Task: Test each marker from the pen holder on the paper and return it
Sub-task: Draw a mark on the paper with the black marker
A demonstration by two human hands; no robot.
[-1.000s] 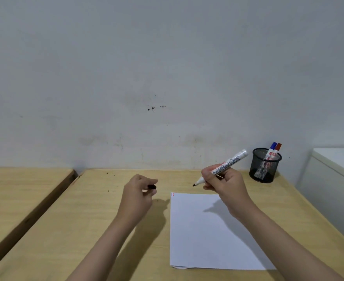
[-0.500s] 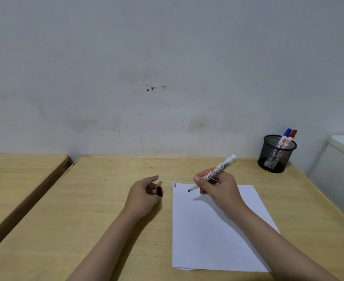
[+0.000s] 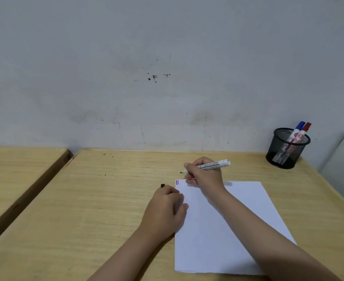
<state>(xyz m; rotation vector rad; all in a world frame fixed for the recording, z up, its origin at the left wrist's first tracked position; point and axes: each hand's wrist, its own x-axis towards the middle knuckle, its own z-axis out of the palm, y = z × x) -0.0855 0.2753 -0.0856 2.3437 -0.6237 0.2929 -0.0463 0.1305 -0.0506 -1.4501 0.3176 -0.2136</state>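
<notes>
Two marks on paper [image 3: 223, 220]; your right hand [image 3: 204, 175] grips uncapped black marker [image 3: 209, 165], left hand [image 3: 165, 207] pinches cap [image 3: 162, 185]. Next: lower tip, draw stroke.

Cap [image 3: 162, 185] mostly hidden in left hand [image 3: 165, 207]; white unit [image 3: 343, 161] cut off at right edge.
</notes>
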